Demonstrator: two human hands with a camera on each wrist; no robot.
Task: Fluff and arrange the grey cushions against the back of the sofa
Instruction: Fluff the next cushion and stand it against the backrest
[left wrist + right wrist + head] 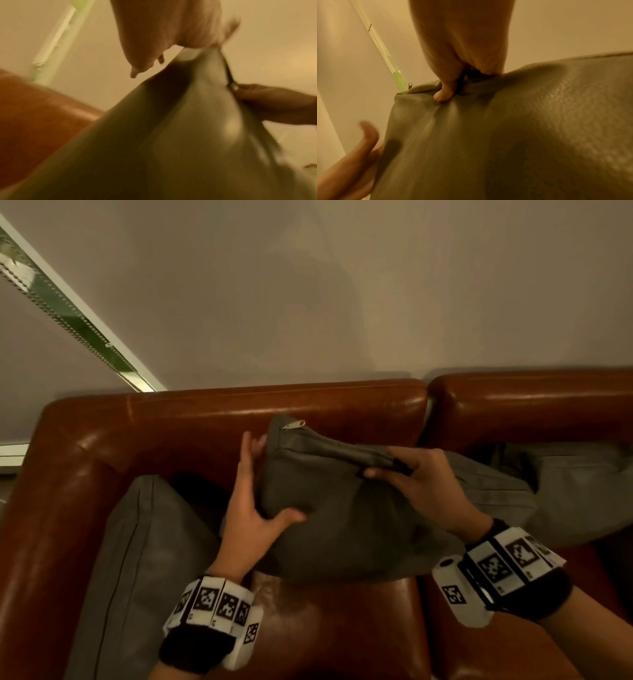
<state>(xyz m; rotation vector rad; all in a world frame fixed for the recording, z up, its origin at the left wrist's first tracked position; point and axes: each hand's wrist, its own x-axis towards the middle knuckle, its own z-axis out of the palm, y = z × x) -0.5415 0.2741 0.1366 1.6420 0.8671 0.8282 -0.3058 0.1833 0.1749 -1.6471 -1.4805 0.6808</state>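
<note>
Three grey cushions show from my head view on the brown leather sofa (205, 412), and I have the middle one, a soft grey leather-look cushion with a zip along its top edge (335, 508), up between both hands in front of the sofa back. My right hand (421, 487) pinches the zipped top seam, thumb under and fingers over, so it is clamped on the cushion; the right wrist view shows the thumb dug into a fold at that seam. My left hand (250, 508) is flat and released, fingers straight along the cushion's left side and thumb lying across its near face, pressing rather than gripping. I judge the cushion light and limp: it sags and creases under the pinch, and the smooth, faintly grained skin may slide under a flat palm, so the seam and corners are the safest places to hold, with the zip pull (294, 424) at the far left corner best avoided. A flatter grey cushion with dark piping (144, 546) lies slumped in the near left corner of the seat, and a third grey cushion (565, 494) lies crumpled to the right, behind my right hand. Neither yet stands against the back.
</note>
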